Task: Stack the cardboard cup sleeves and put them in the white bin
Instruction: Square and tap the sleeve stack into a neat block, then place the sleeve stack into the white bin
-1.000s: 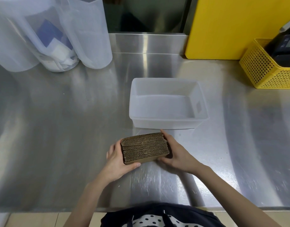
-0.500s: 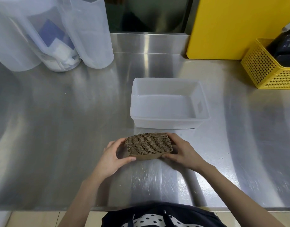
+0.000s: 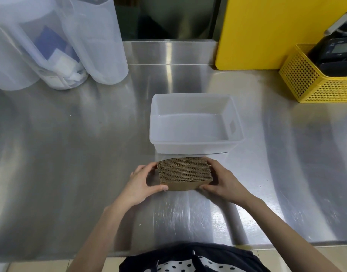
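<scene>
A thick stack of brown cardboard cup sleeves (image 3: 184,172) stands on its edge on the steel counter, squared up, corrugated edges facing me. My left hand (image 3: 142,183) grips its left end, thumb along the front bottom corner. My right hand (image 3: 221,180) clasps its right end. The white bin (image 3: 196,143) sits just behind the stack, a short gap away, and holds nothing.
Clear plastic pitchers (image 3: 56,42) stand at the back left. A yellow mesh basket (image 3: 315,79) with a black device sits at the back right, beside a yellow panel (image 3: 270,32). The counter's front edge runs near my body.
The stack has turned from a slight tilt to square with the bin and slid a little to the right. Both hands stayed on its ends, pressing the sleeves together.
</scene>
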A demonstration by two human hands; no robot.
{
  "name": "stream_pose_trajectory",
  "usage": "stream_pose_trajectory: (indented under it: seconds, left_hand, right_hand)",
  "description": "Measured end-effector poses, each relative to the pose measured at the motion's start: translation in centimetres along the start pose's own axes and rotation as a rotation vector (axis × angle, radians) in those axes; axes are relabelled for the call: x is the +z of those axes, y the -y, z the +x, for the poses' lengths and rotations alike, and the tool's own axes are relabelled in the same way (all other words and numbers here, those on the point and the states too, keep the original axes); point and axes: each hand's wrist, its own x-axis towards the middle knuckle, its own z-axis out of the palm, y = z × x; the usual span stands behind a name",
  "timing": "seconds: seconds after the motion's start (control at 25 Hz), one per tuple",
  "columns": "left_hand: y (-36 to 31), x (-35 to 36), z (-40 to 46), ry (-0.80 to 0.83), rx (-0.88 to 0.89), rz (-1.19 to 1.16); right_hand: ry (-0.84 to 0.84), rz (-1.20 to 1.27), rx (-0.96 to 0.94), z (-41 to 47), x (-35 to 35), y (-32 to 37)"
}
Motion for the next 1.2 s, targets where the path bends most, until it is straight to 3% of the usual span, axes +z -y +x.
stream_pose_trajectory:
  seconds: [0.12,0.32,0.52,0.8,1.2]
  left_hand:
    - [-0.3,0.1,-0.2,-0.011,0.017,-0.043]
    - [-1.5,-0.7,-0.9,0.007,0.050,-0.171]
    - [-3.2,-1.9,-1.3,0.023,0.082,-0.420]
    - [-5.0,-3.7,-0.4,0.026,0.111,-0.487]
    - [-8.5,-8.0,2.8,0.026,0.146,-0.453]
  right_hand:
    - [-0.009,0.027,0.019,0.0,0.1,0.1]
    - [0.063,0.287,0.115,-0.5,-0.8,1.5]
    - [0.103,0.384,0.148,-1.0,-2.2,3.4]
    - [0.053,0.413,0.151,-0.8,-4.1,6.1]
    - [0.084,0.266,0.098,2.6,-7.1,8.9]
